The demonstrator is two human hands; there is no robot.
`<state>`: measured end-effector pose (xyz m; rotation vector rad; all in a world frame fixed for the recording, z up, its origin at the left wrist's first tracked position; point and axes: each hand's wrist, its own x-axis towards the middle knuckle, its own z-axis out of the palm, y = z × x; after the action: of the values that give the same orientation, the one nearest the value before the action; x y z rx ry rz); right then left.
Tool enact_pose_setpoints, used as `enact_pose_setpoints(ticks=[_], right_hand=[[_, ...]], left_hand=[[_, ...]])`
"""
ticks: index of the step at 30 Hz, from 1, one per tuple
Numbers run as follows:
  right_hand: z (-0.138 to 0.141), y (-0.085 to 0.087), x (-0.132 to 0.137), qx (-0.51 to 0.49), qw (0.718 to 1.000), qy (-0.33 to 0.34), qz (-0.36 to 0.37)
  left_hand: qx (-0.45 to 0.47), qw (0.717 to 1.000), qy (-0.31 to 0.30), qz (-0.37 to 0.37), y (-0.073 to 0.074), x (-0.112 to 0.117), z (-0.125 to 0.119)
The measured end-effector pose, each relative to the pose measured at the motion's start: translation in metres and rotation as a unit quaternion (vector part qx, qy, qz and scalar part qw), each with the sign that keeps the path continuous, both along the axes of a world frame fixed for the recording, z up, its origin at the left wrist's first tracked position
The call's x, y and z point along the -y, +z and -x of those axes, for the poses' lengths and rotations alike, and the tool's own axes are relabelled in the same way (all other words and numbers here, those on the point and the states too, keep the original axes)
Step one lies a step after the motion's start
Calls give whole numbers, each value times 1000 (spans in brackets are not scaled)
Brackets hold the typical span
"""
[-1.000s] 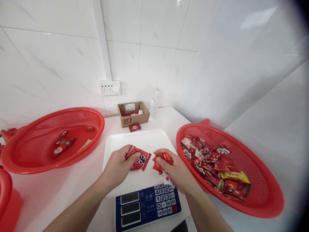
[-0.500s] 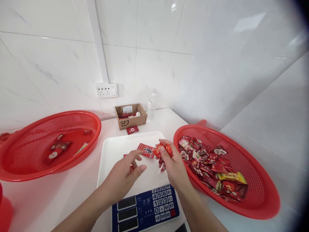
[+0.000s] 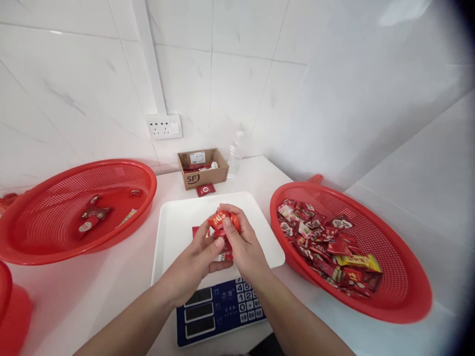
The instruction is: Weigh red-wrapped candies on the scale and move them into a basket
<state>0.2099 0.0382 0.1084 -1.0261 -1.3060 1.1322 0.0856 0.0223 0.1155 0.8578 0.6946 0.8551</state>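
Both hands meet over the white tray (image 3: pixel 178 217) of a blue-faced scale (image 3: pixel 218 309). My right hand (image 3: pixel 243 244) pinches a small red candy packet (image 3: pixel 219 218) at its top. My left hand (image 3: pixel 195 262) closes its fingertips on the same bunch of red packets from the left. More red packets (image 3: pixel 225 255) show under the fingers, and one edge (image 3: pixel 195 231) lies on the tray behind the left thumb.
A red mesh basket (image 3: pixel 393 296) on the right holds several red and one yellow packet. A second red basket (image 3: pixel 44 247) on the left holds a few packets. At the back stand a small cardboard box (image 3: pixel 202 170), a loose packet (image 3: pixel 205 189) and a clear bottle (image 3: pixel 235 152).
My left hand dropped its large packet, opened, then closed in on the right hand's packets. The right hand moved left toward the tray's middle.
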Motion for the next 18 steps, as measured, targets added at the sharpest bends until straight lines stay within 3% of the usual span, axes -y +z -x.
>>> enact_pose_setpoints(ticks=[3, 5, 9, 12, 18], right_hand=[[-2, 2, 5, 92, 991, 64, -76], [-4, 4, 9, 143, 976, 105, -125], [-13, 13, 12, 146, 970, 159, -114], [-22, 19, 11, 86, 981, 157, -80], [-54, 19, 22, 25, 992, 100, -66]], left_hand=[[81, 993, -6, 91, 4, -1, 2], [113, 981, 24, 155, 5, -2, 1], [132, 961, 96, 225, 6, -5, -1], [141, 953, 112, 243, 6, -9, 0], [69, 941, 170, 284, 15, -10, 13]])
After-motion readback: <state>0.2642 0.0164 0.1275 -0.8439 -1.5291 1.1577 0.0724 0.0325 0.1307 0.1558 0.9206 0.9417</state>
